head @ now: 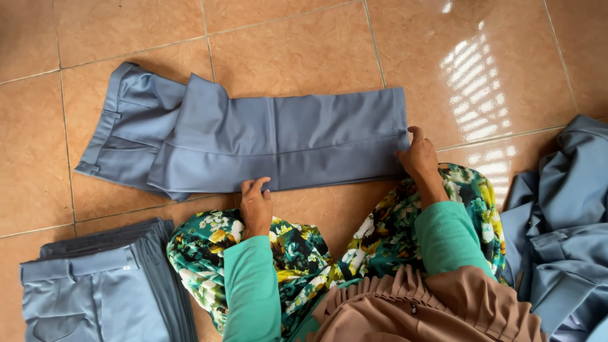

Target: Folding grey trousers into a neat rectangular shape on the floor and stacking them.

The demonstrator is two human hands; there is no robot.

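Where the blue-grey trousers lie folded on the tiled floor, the left hand pinches their near edge; the right hand apparently grips the hem, fingers curled.

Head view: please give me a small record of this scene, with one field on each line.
place: tiled floor
main thing: grey-blue trousers, laid flat and folded over
left hand: on the near edge of the trousers
right hand: at their right end, gripping the edge
folded stack: near left, similar trousers
loose pile: right, unfolded grey-blue garments
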